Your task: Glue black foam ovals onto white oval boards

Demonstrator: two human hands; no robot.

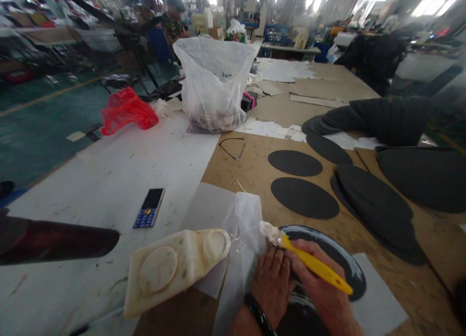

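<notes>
My right hand [320, 280] is closed around a yellow-handled brush [318, 265], its bristles [271, 233] clotted with white paste and pointing left. Beneath it lies a dark disc [333, 251] with a wet white smear along its rim. My left hand [271, 282], a black band on its wrist, lies beside the right one with fingers pressed together and bent at the disc's left edge. Both hands partly cover the disc. White paper sheets [249, 219] lie under and left of the hands. A cream plastic container [174, 268] with white paste at its tip rests further left.
Two loose dark discs [305, 197] lie ahead, with stacked discs [374, 205] to the right. A keypad phone [149, 209], red bag [127, 111], large white plastic bag [216, 78] and thin dark-edged frame [233, 146] are on the table. A dark tube [58, 241] juts in from the left.
</notes>
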